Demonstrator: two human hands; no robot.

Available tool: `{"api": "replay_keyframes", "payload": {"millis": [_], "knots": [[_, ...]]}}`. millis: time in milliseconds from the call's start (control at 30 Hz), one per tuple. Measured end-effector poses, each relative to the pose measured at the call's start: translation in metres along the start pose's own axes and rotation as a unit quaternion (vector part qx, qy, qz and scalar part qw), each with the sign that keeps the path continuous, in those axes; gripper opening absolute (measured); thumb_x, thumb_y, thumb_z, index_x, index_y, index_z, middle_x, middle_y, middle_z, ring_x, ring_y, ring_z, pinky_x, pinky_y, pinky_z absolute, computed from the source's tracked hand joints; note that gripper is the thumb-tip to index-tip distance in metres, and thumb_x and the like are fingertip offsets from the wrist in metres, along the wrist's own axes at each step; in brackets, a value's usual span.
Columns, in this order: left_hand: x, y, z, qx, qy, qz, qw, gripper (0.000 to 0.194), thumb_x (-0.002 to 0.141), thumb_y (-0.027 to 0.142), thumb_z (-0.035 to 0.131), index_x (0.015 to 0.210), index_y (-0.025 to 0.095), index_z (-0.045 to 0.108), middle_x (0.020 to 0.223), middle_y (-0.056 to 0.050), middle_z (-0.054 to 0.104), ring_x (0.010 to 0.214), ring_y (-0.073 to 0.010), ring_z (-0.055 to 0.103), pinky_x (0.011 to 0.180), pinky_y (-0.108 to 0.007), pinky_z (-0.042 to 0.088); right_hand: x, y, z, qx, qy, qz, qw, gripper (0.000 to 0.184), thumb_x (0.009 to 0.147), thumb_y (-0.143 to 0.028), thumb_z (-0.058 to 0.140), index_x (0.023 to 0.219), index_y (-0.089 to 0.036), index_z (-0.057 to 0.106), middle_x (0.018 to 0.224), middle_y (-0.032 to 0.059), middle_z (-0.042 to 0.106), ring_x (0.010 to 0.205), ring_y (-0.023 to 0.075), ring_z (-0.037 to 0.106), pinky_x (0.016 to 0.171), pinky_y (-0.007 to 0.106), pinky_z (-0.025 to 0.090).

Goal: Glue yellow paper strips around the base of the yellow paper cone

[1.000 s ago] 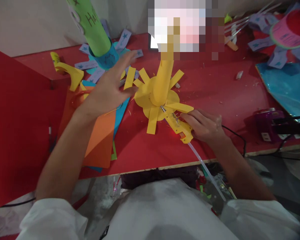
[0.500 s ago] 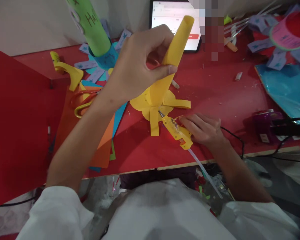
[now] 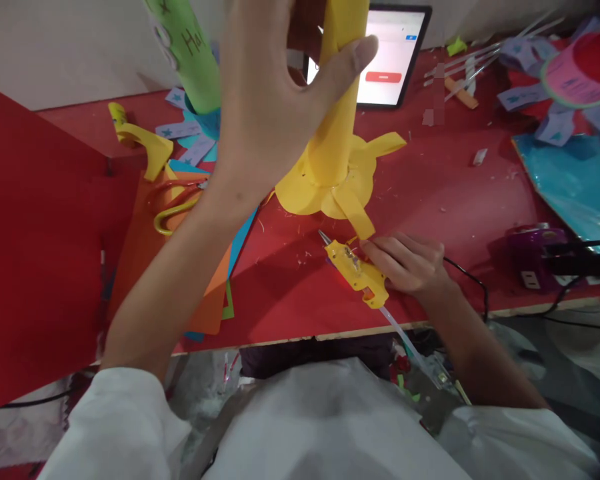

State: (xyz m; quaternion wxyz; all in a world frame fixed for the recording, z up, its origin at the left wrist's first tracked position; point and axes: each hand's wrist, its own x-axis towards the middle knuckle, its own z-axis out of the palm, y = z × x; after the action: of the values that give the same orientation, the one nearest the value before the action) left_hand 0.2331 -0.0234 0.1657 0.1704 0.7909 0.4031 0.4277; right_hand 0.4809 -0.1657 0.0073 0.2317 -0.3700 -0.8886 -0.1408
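Observation:
My left hand (image 3: 275, 100) is closed around a yellow paper tube (image 3: 336, 143), thumb across its front. The tube rises from a scalloped yellow paper base (image 3: 300, 190), tilted above the red table. Paper strips stick out from the base, one (image 3: 354, 212) toward my right hand. My right hand (image 3: 410, 263) grips a yellow hot glue gun (image 3: 355, 267) low over the table, its metal nozzle pointing up-left, just below the base and apart from it. A clear glue stick (image 3: 400, 327) juts from the gun's back end. My right thumb is hidden.
Scissors (image 3: 167, 217) lie on orange paper sheets (image 3: 213, 300) at left, near a curled yellow paper piece (image 3: 155, 150). Behind stand a green paper tube (image 3: 195, 60) and a tablet (image 3: 390, 87). A pink paper craft (image 3: 570, 73) and a purple power box (image 3: 535, 260) with cables are at right.
My left hand has raised the yellow paper tube and base up and away, turning it so the front strip swung right. The glue gun nozzle, formerly at the base, is now apart from it.

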Motion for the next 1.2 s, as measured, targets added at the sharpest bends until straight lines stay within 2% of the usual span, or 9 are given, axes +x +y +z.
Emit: {"api": "replay_keyframes", "payload": {"millis": [200,433,500,600,700,800,933,1100,1200], "knots": [[-0.002,-0.007,0.015,0.079,-0.029,0.045,0.995,0.034,0.103,0.035,0.063,0.12,0.006,0.063,0.107,-0.004,0.07,0.096,-0.0096,0.07,0.084,-0.021,0.057,0.004,-0.001,-0.002,0.01,0.025,-0.011,1.0,0.017,0.101,-0.012,0.065,0.113,-0.021,0.074,0.092,0.0049,0.079,0.081,0.0162,0.069,0.072,0.03,0.049],[-0.018,-0.012,0.034,0.061,-0.045,0.038,0.996,0.02,0.105,0.035,0.062,0.109,0.016,0.058,0.104,-0.002,0.066,0.094,-0.0144,0.068,0.086,-0.027,0.058,0.009,-0.001,-0.003,-0.007,0.039,-0.03,0.999,0.011,0.1,-0.012,0.068,0.108,-0.019,0.073,0.089,0.0046,0.079,0.077,0.0157,0.068,0.066,0.03,0.046],[-0.022,-0.019,0.031,0.043,-0.072,0.053,0.995,0.031,0.102,0.04,0.071,0.118,0.016,0.059,0.112,-0.004,0.066,0.099,-0.0171,0.068,0.086,-0.029,0.058,0.008,-0.001,-0.003,-0.008,0.043,-0.028,0.999,0.01,0.1,-0.011,0.069,0.107,-0.018,0.073,0.089,0.0045,0.079,0.076,0.0152,0.067,0.065,0.03,0.044],[-0.024,-0.042,0.016,-0.019,-0.107,0.042,0.993,0.043,0.107,0.046,0.065,0.138,0.018,0.056,0.125,-0.008,0.066,0.109,-0.0181,0.068,0.092,-0.03,0.057,0.007,0.0,-0.002,-0.011,0.034,-0.018,0.999,0.011,0.1,-0.012,0.069,0.106,-0.02,0.073,0.091,0.0037,0.079,0.077,0.0149,0.067,0.066,0.03,0.044],[-0.025,-0.077,-0.001,-0.009,-0.059,-0.059,0.996,0.044,0.119,0.049,0.027,0.126,0.023,0.062,0.115,-0.007,0.071,0.093,-0.0184,0.068,0.084,-0.036,0.057,0.007,0.001,-0.002,-0.015,0.027,-0.016,0.999,0.014,0.103,-0.013,0.063,0.106,-0.021,0.073,0.093,0.0045,0.079,0.081,0.0155,0.068,0.068,0.03,0.045],[-0.034,-0.111,-0.005,0.163,-0.11,-0.117,0.974,0.045,0.107,0.065,0.057,0.126,0.025,0.063,0.111,-0.005,0.075,0.094,-0.0215,0.065,0.093,-0.043,0.055,0.008,0.002,-0.002,-0.012,0.017,-0.008,1.0,0.021,0.103,-0.01,0.058,0.109,-0.02,0.074,0.097,0.0056,0.08,0.084,0.0163,0.069,0.069,0.03,0.046],[-0.051,-0.142,0.007,0.293,-0.122,-0.107,0.942,0.063,0.1,0.07,0.068,0.134,0.017,0.06,0.125,-0.011,0.073,0.123,-0.0274,0.059,0.114,-0.051,0.044,0.011,0.002,-0.001,-0.011,-0.008,0.006,1.0,0.024,0.1,-0.008,0.057,0.11,-0.02,0.075,0.099,0.0054,0.079,0.083,0.0162,0.068,0.069,0.031,0.043],[-0.049,-0.168,0.011,0.295,-0.15,-0.128,0.935,0.06,0.097,0.045,0.08,0.146,0.017,0.059,0.112,-0.007,0.077,0.107,-0.0245,0.065,0.099,-0.047,0.051,0.012,0.003,0.002,-0.034,-0.044,0.02,0.998,0.021,0.096,-0.009,0.059,0.108,-0.019,0.073,0.104,0.0065,0.077,0.084,0.0169,0.067,0.07,0.032,0.042],[-0.042,-0.175,0.004,0.265,-0.169,-0.116,0.942,0.046,0.1,0.024,0.071,0.144,0.016,0.061,0.108,-0.004,0.078,0.09,-0.0172,0.063,0.087,-0.038,0.052,0.011,0.004,0.005,-0.043,-0.071,0.071,0.994,0.014,0.099,-0.015,0.06,0.105,-0.019,0.072,0.108,0.007,0.076,0.087,0.0174,0.067,0.067,0.032,0.038]]}}
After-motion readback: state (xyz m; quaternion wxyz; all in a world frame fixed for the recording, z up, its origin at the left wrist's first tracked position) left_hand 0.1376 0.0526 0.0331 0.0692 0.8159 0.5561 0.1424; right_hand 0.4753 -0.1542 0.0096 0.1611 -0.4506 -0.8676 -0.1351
